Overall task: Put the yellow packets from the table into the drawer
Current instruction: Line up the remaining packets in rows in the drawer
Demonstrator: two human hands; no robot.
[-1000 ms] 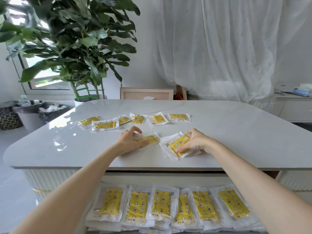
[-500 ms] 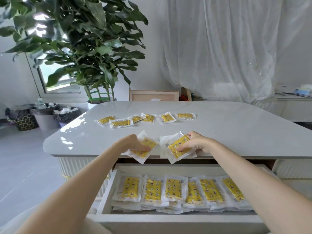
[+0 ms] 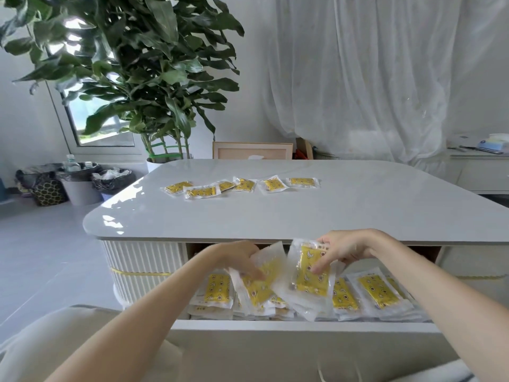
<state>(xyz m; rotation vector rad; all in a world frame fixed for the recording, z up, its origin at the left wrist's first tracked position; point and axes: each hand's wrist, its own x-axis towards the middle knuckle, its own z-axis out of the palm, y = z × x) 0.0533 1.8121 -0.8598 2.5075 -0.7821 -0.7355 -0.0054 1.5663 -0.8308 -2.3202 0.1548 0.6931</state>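
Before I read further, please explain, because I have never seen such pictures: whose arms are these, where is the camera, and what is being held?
There is no machine here: these are a person's two bare arms. The one picture comes from a wide-angle camera worn on the person's head, looking forward and down. The left hand grips a yellow packet. The right hand pinches a second packet, perhaps with more behind it. Both hang above the open drawer, which holds stored packets of the same kind. Farther back on the white table lies a row of packets, six in all.
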